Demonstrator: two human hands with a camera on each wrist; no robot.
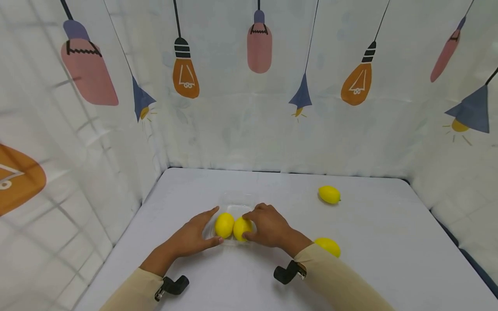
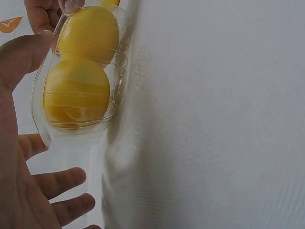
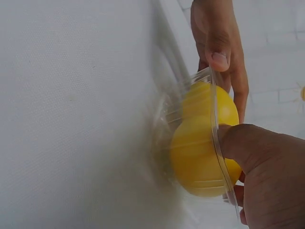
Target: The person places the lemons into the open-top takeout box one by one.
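A clear plastic tray [image 1: 237, 201] sits on the white table [image 1: 272, 276] with two yellow lemons side by side in it. My left hand [image 1: 213, 225] lies at the tray's left end with straight fingers, beside the left lemon [image 1: 224, 225]; its thumb [image 2: 21, 55] touches the tray's rim [image 2: 43, 136]. My right hand [image 1: 249, 225] curls over the right lemon [image 1: 239, 230] and grips it. In the right wrist view its thumb [image 3: 248, 143] presses on that lemon [image 3: 195, 157] at the rim.
One loose lemon [image 1: 329, 194] lies on the table at the far right. Another loose lemon [image 1: 329, 246] sits just behind my right forearm. Fabric walls printed with lamps close the table in at the back and on both sides.
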